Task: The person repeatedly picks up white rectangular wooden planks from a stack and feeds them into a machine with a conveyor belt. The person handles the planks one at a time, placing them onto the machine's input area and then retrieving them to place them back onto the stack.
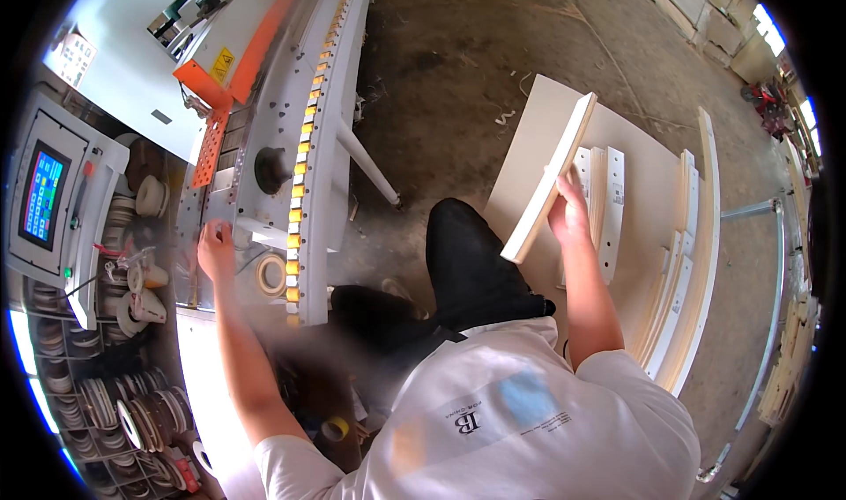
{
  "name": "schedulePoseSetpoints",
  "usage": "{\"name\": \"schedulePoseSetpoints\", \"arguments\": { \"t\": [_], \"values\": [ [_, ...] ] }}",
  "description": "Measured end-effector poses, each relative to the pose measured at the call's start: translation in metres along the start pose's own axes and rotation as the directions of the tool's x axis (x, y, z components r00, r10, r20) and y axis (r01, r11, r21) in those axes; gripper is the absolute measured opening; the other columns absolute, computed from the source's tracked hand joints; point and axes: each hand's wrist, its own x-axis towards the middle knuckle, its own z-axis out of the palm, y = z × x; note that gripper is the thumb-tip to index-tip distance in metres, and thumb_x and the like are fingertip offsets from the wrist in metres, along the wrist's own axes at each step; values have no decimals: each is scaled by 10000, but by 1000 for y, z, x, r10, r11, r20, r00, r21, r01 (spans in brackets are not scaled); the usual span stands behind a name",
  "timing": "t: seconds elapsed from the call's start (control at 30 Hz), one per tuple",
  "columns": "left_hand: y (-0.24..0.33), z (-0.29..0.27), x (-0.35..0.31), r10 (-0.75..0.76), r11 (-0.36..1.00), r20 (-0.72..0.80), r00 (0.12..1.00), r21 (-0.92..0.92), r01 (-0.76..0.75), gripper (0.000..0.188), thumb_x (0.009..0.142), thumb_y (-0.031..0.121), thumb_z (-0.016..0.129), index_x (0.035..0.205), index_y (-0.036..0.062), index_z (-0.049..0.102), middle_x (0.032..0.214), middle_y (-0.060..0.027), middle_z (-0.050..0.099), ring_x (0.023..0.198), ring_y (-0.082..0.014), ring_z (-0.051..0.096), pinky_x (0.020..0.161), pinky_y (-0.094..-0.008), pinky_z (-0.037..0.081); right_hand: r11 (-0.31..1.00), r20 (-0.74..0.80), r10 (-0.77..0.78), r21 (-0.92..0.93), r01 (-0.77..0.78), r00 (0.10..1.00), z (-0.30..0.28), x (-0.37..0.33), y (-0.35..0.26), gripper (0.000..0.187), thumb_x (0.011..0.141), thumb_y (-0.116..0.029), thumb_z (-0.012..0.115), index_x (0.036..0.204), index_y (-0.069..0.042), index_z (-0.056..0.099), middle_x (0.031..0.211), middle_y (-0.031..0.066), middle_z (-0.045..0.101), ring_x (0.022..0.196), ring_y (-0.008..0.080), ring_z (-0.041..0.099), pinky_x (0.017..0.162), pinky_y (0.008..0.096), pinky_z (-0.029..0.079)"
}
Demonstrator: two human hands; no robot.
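Note:
My right hand (pixel 570 211) is wrapped round a narrow pale wooden board (pixel 553 176), which it holds up at a slant over a stack on the right. My left hand (pixel 217 250) is at the infeed end of a grey machine bed (pixel 251 161), below a perforated orange plate (pixel 210 148). Its fingers are curled together; whether something small is between them I cannot make out. A row of yellow rollers (pixel 300 167) runs along the bed's edge. Beneath my right hand stand several white and pale strips (pixel 608 196) on a large light panel (pixel 542 121).
More long strips (pixel 674 302) lie along the panel's right side, by a metal rail frame (pixel 775 280). A control box with a lit screen (pixel 44 196) stands left. Rolls of edge banding (pixel 150 412) fill a rack below. A tape roll (pixel 271 274) sits near the bed.

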Motion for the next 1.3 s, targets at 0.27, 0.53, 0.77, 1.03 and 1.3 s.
{"name": "schedulePoseSetpoints", "arguments": {
  "t": [0.27, 0.53, 0.77, 1.03, 1.3],
  "values": [
    [81, -20, -24, 51, 966, 75, 996, -257, -30, 241, 953, 128, 752, 1190, 86, 754, 1030, -97, 753, 819, -213, 718, 721, -331, 563, 965, -87, 248, -70, -254, 965, 55, -27, 61, 761, 967, -388, 835, 1572, -84, 489, 1454, 66, 596, 1362, 230, 549, 1140, 430, 455],
    [293, -87, -132, 583, 704, 206, 786, -612, -361, 582, 824, 228, 895, 1325, 49, 659, 1360, -160, 689, 1269, -390, 643, 1079, -487, 525, 928, -177, 344, 214, -305, 922, 122, -52, 63, 635, 1113, -528, 571, 1530, -52, 515, 1484, 88, 591, 1361, 251, 552, 1179, 438, 429],
    [309, -66, -173, 552, 769, 181, 814, -487, -414, 602, 740, 155, 919, 1250, 77, 610, 1456, -144, 588, 1256, -384, 590, 1052, -488, 505, 890, -79, 350, 340, -305, 933, 125, -67, 69, 569, 1150, -540, 455, 1445, -64, 556, 1344, 80, 635, 1242, 248, 607, 1110, 444, 490],
    [262, -95, -138, 404, 844, 51, 913, -404, -351, 486, 799, 42, 837, 1241, 75, 638, 1401, -171, 621, 1263, -447, 568, 1082, -529, 459, 876, 316, 183, -481, -9, 931, 121, -83, 79, 639, 1139, -521, 486, 1502, 1, 550, 1404, 160, 677, 1206, 220, 646, 1038, 376, 511],
    [123, -106, -95, 62, 977, -61, 996, -198, -73, 439, 901, 104, 787, 1324, 107, 670, 1412, -134, 636, 1305, -403, 550, 1115, -515, 447, 781, 412, 161, -609, 139, 897, 74, -74, 116, 469, 1109, -299, 647, 1459, 7, 587, 1306, 156, 740, 1143, 193, 694, 1039, 331, 526]
  ]
}}
